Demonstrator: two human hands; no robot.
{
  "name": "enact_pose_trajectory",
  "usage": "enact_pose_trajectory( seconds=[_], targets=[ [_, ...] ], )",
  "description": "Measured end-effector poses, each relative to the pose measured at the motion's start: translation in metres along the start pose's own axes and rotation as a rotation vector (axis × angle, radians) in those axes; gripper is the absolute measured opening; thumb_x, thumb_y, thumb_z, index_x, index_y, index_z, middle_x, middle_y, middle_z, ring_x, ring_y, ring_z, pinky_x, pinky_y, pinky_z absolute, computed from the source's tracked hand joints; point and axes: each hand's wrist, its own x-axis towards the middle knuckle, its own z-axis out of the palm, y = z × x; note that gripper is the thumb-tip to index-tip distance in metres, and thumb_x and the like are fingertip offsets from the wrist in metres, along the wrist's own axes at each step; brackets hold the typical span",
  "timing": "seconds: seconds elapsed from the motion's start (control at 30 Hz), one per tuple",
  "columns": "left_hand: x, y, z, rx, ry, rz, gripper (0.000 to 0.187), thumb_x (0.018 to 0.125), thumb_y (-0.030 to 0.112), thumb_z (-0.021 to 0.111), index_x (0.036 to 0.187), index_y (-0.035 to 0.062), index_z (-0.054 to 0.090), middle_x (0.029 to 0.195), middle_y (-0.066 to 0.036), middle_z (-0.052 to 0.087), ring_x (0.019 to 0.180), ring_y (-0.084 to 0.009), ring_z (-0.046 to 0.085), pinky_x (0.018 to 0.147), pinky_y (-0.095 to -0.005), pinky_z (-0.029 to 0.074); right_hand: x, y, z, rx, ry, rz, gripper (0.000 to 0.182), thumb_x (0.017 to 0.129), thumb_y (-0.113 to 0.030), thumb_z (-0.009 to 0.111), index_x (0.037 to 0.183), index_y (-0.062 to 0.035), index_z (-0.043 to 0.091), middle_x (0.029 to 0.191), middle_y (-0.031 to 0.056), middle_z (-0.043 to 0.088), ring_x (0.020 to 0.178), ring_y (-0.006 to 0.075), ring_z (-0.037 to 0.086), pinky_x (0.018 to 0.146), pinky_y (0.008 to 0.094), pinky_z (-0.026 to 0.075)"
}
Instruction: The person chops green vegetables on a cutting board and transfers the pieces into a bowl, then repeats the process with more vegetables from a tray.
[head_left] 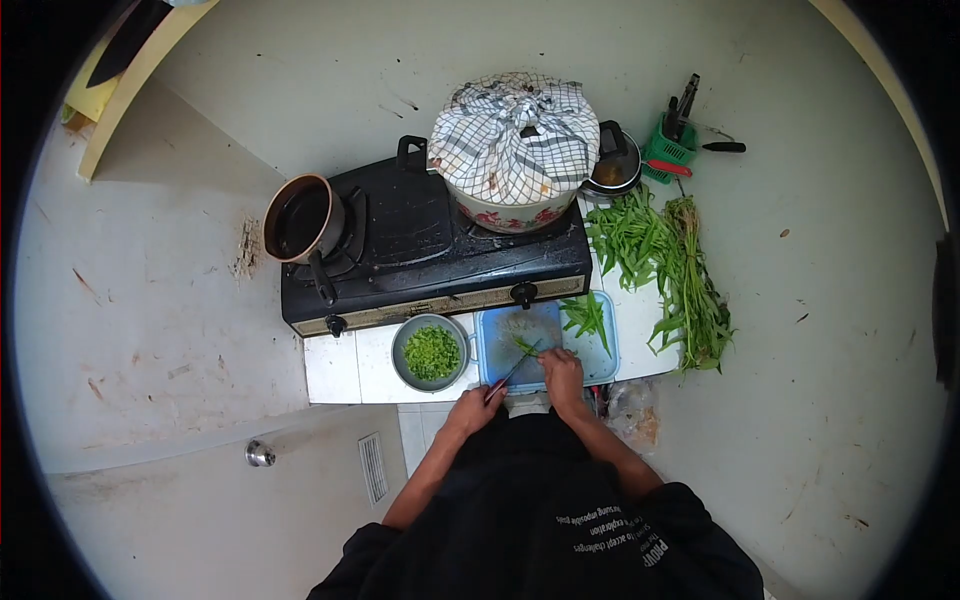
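Note:
My left hand (pixel 472 410) is closed round the handle of a knife (pixel 507 377), whose blade slants up and right over a blue cutting board (pixel 490 340). Close to the blade tip, my right hand (pixel 561 378) presses down on green leafy stems (pixel 524 345), its fingers bent together. More long green leaves (pixel 588 318) lie on the board's upper right part. Left of the board stands a grey bowl (pixel 398 372) filled with finely chopped greens (pixel 432 353).
Behind the board is a black two-burner stove (pixel 400 235) with a saucepan (pixel 305 225) and a large cloth-covered pot (pixel 513 207). At right, bunches of leafy greens (pixel 690 290) lie on the white tiled counter (pixel 640 330). A green basket (pixel 668 150) holds utensils.

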Motion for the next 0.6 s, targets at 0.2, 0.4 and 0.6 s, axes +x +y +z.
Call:
enact_pose_trajectory(
  seconds=[0.2,0.4,0.6],
  targets=[
    [0.001,0.0,-0.002,-0.007,-0.026,-0.013,0.056,0.096,0.052,0.056,0.096,-0.0028,0.069,0.089,-0.029,0.068,0.09,-0.0463,0.066,0.082,-0.0506,0.051,-0.003,0.002,-0.003,-0.052,0.029,-0.056,0.018,0.08,-0.001,0.063,0.094,-0.0077,0.072,0.087,0.0084,0.063,0.087,0.0308,0.061,0.076,0.044,0.048],
    [0.0,-0.003,0.003,-0.014,0.02,0.011,0.056,0.096,0.051,0.056,0.097,-0.0027,0.069,0.088,-0.03,0.068,0.089,-0.0464,0.066,0.081,-0.0506,0.051,-0.006,0.004,-0.002,-0.193,0.022,-0.151,0.025,0.077,0.0,0.063,0.1,-0.0081,0.072,0.092,0.0053,0.061,0.093,0.0264,0.059,0.081,0.042,0.045],
    [-0.01,0.006,-0.003,-0.049,-0.021,0.019,0.054,0.096,0.05,0.057,0.099,-0.0031,0.069,0.09,-0.03,0.068,0.09,-0.047,0.066,0.082,-0.0505,0.051,-0.006,0.008,-0.001,-0.165,0.039,-0.156,0.023,0.078,-0.001,0.063,0.098,-0.0091,0.071,0.091,0.0047,0.061,0.093,0.0257,0.058,0.08,0.0409,0.043]
  ],
)
